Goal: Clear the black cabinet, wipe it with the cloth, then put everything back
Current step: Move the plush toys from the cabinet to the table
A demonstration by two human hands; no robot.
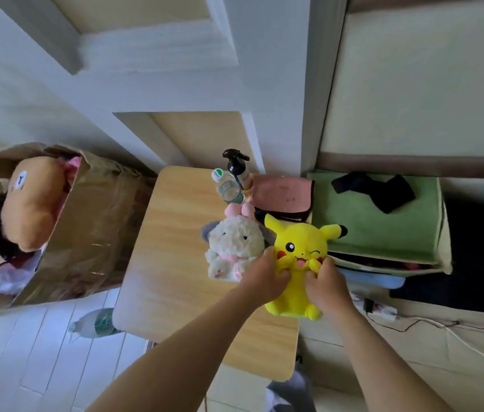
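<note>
My left hand [260, 281] and right hand [328, 285] clench the yellow plush [300, 248].
Drifting toward nine o'clock could topple the white plush [231, 251] (just beside).

The wooden table [172, 257] bears a white plush [233, 248] and yellow plush [300, 242] (touching) at 3 o'clock, a clear bottle [228, 190] and spray bottle [237, 168] at 1.

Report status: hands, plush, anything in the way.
Left hand, right hand grip yellow plush, upright over table. White plush close beside. Bottles, pink cloth behind.
</note>
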